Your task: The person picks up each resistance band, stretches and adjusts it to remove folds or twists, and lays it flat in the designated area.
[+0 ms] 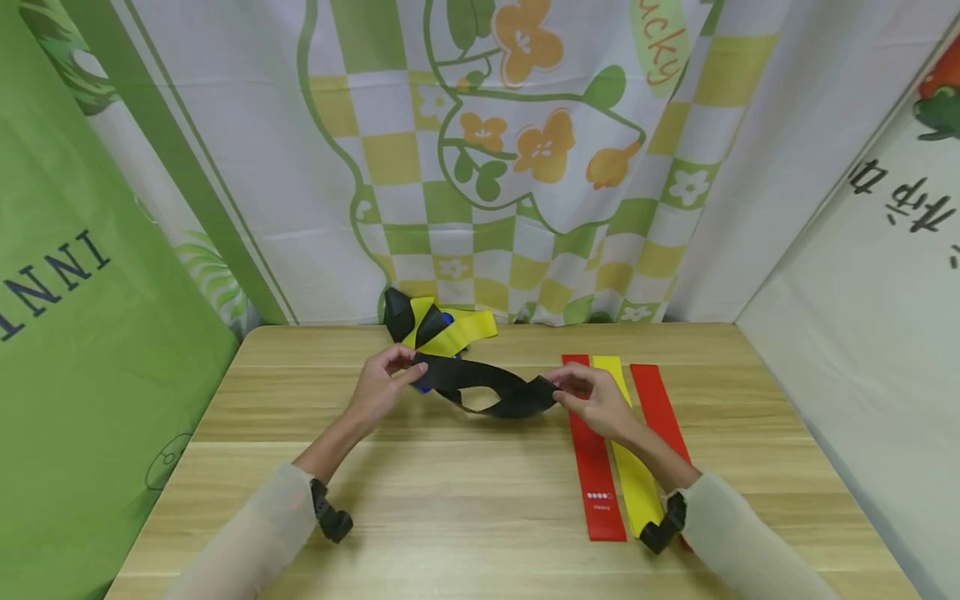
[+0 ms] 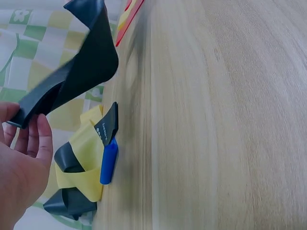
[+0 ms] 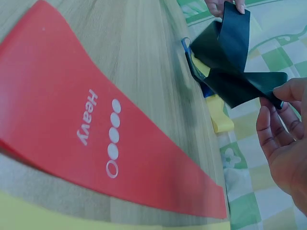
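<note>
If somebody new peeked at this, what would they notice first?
Probably the twisted black band, stretched between the left hand and the right hand above the table. Next, perhaps, the bright red bands with a yellow band between them, on the table's right side. Behind the table, the checked curtain with big orange flowers catches the eye too.
</note>
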The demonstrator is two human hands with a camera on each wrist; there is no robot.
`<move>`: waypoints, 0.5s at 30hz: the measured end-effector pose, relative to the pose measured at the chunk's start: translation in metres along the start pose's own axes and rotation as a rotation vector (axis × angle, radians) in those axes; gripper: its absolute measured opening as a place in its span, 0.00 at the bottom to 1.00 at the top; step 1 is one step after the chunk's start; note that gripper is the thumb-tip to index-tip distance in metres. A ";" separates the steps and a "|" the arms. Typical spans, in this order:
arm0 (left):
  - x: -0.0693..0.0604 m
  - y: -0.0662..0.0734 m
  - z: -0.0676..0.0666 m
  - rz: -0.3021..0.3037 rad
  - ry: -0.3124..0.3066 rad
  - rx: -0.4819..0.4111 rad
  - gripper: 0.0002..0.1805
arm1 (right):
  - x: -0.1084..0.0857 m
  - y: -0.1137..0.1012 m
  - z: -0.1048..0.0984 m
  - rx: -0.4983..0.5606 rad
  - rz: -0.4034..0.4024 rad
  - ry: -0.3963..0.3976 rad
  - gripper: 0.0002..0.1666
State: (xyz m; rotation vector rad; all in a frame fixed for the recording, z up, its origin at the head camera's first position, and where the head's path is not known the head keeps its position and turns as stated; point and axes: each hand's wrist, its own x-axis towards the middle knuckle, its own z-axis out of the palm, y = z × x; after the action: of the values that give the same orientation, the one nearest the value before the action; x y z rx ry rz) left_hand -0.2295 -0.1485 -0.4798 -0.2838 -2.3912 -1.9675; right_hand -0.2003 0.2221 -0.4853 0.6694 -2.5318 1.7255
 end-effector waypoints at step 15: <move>0.002 -0.005 -0.007 0.019 0.007 -0.047 0.18 | -0.002 0.005 -0.010 0.071 -0.061 0.083 0.17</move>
State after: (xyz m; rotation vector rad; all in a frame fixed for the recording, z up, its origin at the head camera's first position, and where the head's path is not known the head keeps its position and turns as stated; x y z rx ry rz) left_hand -0.2332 -0.1555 -0.4834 -0.2987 -2.3323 -2.0147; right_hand -0.2023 0.2330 -0.4867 0.6560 -2.3811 1.7906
